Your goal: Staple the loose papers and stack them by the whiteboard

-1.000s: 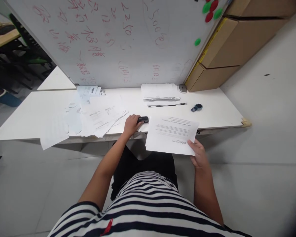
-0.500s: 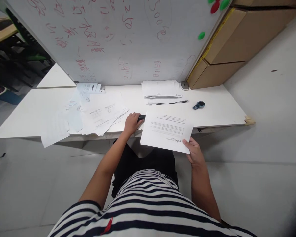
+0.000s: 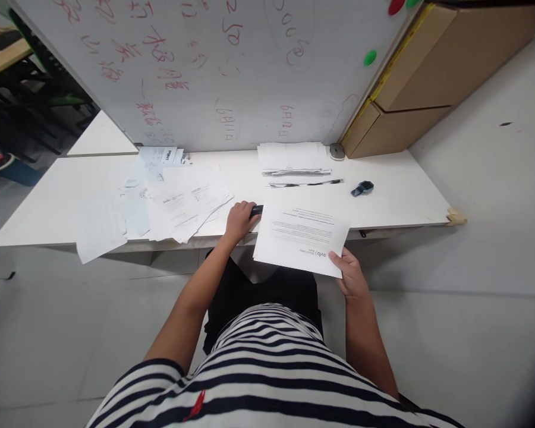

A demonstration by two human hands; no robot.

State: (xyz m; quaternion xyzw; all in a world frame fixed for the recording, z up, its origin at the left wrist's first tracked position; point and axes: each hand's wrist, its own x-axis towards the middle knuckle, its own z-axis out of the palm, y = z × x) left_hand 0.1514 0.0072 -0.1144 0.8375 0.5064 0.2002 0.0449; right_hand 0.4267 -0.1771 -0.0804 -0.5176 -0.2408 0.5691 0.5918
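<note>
My left hand (image 3: 238, 220) is closed over a black stapler (image 3: 255, 210) at the front edge of the white table (image 3: 396, 202); only the stapler's rear end shows. My right hand (image 3: 350, 274) pinches the near right corner of a printed set of sheets (image 3: 301, 238). The sheets' left edge lies over the stapler's front end. A messy spread of loose printed papers (image 3: 173, 202) lies just left of my left hand.
A neat paper stack (image 3: 293, 159) sits by the whiteboard (image 3: 214, 65), with a lanyard strap (image 3: 305, 183) in front of it and a small dark gadget (image 3: 362, 188) to its right. Cardboard boxes (image 3: 423, 71) stand at the right. Grey floor lies below the table.
My right hand has slid the printed sheets left, so their edge now covers the stapler's front. My left hand has stayed on the stapler.
</note>
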